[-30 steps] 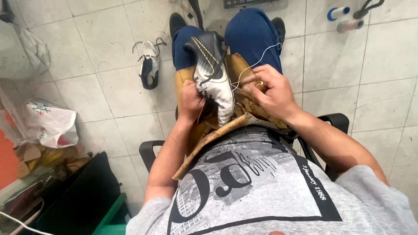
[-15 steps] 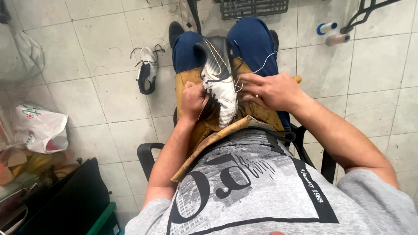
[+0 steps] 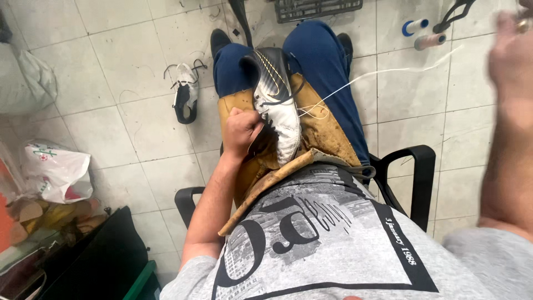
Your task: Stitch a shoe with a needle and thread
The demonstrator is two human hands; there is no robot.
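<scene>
Head view: The person is sitting in a black armchair [image 3: 413,166] with a tan leather apron [image 3: 327,133] lying across the blue trouser legs. A black and white sports shoe [image 3: 277,105] is resting sole-side up on the apron, between the thighs, with its toe pointing toward the body.

The left hand [image 3: 241,130] is closing in a fist on the left edge of the shoe, at its lower half, and is pressing it down against the apron.

The right hand [image 3: 511,55] is rising at the upper right edge of the frame, well apart from the shoe and from the left hand. It is blurred, so its grip cannot be told with certainty. A white thread [image 3: 377,75] is running taut from the side of the shoe up toward this hand; the far end of the thread is lost in the blur.

On the tiled floor, a second shoe [image 3: 185,94] is lying to the left of the knees. Two thread spools [image 3: 425,33], one blue and one pinkish, are lying to the upper right. A white plastic bag [image 3: 55,172] is sitting at the left edge.
</scene>
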